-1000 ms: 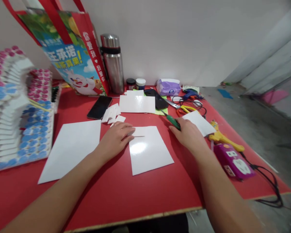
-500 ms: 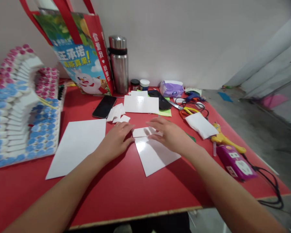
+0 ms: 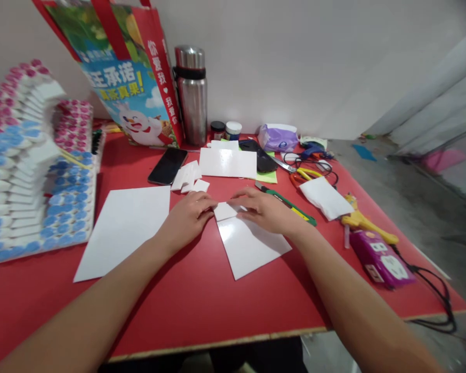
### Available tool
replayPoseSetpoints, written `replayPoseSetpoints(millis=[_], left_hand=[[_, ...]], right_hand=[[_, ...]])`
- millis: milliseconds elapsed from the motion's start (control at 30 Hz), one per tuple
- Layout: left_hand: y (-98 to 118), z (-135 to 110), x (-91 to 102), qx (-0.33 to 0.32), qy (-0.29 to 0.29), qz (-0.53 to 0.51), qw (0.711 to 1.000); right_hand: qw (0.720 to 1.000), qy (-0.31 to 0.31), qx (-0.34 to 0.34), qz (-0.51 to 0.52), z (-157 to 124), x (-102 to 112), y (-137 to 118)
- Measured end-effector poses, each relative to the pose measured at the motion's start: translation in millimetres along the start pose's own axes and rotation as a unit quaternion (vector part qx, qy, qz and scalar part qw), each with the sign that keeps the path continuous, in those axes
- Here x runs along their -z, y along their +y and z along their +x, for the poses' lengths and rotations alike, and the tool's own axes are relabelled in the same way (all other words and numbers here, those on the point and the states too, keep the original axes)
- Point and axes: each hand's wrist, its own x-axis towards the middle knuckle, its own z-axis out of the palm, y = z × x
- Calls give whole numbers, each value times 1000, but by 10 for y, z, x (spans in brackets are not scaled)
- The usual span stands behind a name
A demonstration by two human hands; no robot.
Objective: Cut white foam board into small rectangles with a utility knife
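Note:
Between my two hands is a small white board strip [image 3: 224,211], over the far edge of a larger white board [image 3: 252,246] lying on the red table. The thumb and fingers of my left hand [image 3: 192,215] are closed on the strip's left end. My right hand [image 3: 264,210] grips its right part with bent fingers, which cover that end. Just beyond my right hand lies a green utility knife [image 3: 289,203]. Several small white offcuts [image 3: 187,175] rest past my left hand, and a white sheet [image 3: 124,228] lies to its left.
A model with blue and pink round pieces [image 3: 34,176] stands at left, near a shopping bag [image 3: 140,98] and a steel flask [image 3: 192,98]. A phone [image 3: 168,166] and a white panel [image 3: 228,162] lie ahead. At right are a yellow glue gun [image 3: 368,225] and a purple power strip [image 3: 382,259].
My right hand has shifted slightly and its fingers have drawn in closer to my left hand along the strip. More of the green knife shows now. The view has tipped slightly.

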Motion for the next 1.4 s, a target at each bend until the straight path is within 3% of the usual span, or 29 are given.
replayPoseSetpoints(millis=[467, 867, 1167, 1400], left_hand=[[-68, 8, -27, -42, 23, 25, 999], [-61, 17, 38, 8, 12, -41, 999], [-25, 31, 23, 5, 9, -37, 999], [85, -14, 2, -17, 70, 8, 997]], right_hand=[[999, 2, -34, -15, -4, -46, -57], [999, 12, -42, -5, -9, -58, -34], [998, 9, -69, 2, 5, -32, -88], [998, 9, -58, -5, 21, -34, -96]])
